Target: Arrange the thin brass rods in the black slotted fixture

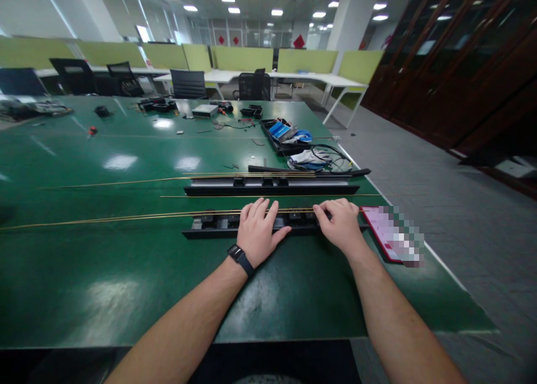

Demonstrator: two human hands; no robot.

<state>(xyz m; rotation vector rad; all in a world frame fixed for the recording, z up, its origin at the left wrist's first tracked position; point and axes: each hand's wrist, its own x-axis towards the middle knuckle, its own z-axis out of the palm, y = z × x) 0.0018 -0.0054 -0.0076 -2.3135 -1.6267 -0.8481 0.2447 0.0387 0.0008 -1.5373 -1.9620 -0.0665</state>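
Observation:
A long black rail [213, 234] with a grey inner strip and black blocks [207, 220] lies crosswise before me. Thin brass-coloured rods [126, 218] run along its far side and stretch well past its left end. My left hand [258, 233], a dark watch at the wrist, rests over the rail's middle with fingers spread across the rods. At the rail's right part, my right hand [342, 224] has thumb and forefinger pinched at the rods. Its other fingers are curled and partly hidden. Beyond lies a single rod [201, 196], then a second black rail [268, 191] with more rods on it.
A red-edged flat item [384, 233], partly blurred out, lies right of my right hand. Farther back are a black tray [271, 137] with blue packets, a white glove [310, 158] and black cables [335, 154]. The green table [126, 294] ends at the right.

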